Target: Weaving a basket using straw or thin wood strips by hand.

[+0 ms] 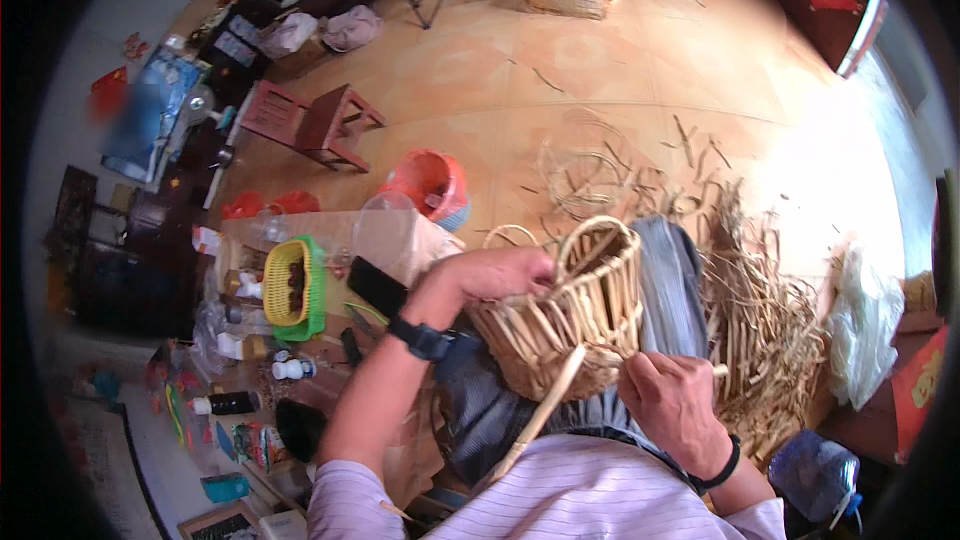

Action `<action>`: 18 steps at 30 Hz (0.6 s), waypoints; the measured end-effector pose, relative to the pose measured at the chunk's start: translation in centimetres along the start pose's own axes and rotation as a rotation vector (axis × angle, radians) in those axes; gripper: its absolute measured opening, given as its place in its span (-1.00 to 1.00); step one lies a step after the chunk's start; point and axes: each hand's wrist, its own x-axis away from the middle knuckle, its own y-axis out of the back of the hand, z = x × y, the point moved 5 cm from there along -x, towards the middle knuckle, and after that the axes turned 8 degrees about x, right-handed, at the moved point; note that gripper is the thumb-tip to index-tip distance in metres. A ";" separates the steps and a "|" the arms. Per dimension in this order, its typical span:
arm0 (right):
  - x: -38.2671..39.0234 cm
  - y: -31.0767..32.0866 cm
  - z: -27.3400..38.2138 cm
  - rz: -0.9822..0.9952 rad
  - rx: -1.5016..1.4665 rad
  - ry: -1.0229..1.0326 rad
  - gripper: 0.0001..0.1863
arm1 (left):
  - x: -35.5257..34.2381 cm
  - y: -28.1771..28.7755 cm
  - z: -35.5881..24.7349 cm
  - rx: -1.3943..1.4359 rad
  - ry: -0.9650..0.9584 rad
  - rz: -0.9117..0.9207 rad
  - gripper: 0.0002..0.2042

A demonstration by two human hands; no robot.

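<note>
A woven basket (615, 305) of pale sticks with a looped handle rests on my lap. My left hand (500, 275) grips its upper left part, fingers curled inward and partly hidden. Low on the basket's right, my right hand (670, 400) is closed round a short pale cane (720, 370). A longer pale stick (540, 405) slants from the basket's lower front toward my body. Under the basket are my grey trousers (665, 260).
Loose dry sticks (755, 320) lie heaped rightward, beside a plastic bag (865, 310) and water jug (810, 475). Leftward stand a cardboard-topped surface (240, 232) with a yellow-green colander (290, 285), bottles and a phone (375, 285), red buckets (430, 175) and a wooden chair (275, 115).
</note>
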 end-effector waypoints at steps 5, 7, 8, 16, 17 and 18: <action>-0.5 0.4 1.7 0.001 0.063 -0.013 -0.80 | -2.1 0.0 1.9 -0.162 -0.006 -0.038 -0.78; -1.0 0.6 2.7 0.032 0.065 0.004 -0.82 | -2.5 -0.5 2.1 0.013 -0.046 -0.020 -0.74; -1.3 0.4 3.1 0.087 0.081 0.009 -0.81 | -2.7 -0.3 1.3 -0.173 -0.183 0.004 -0.77; -2.5 0.7 3.8 0.214 -0.057 0.098 -0.88 | -2.1 -0.2 2.1 0.099 -0.056 -0.105 -0.77; -2.8 0.4 3.6 0.231 -0.044 0.068 -0.87 | -2.1 -0.2 2.0 0.108 -0.056 -0.111 -0.77; -3.0 0.3 3.4 0.248 -0.030 0.037 -0.86 | -2.0 -0.2 2.0 0.110 -0.056 -0.114 -0.77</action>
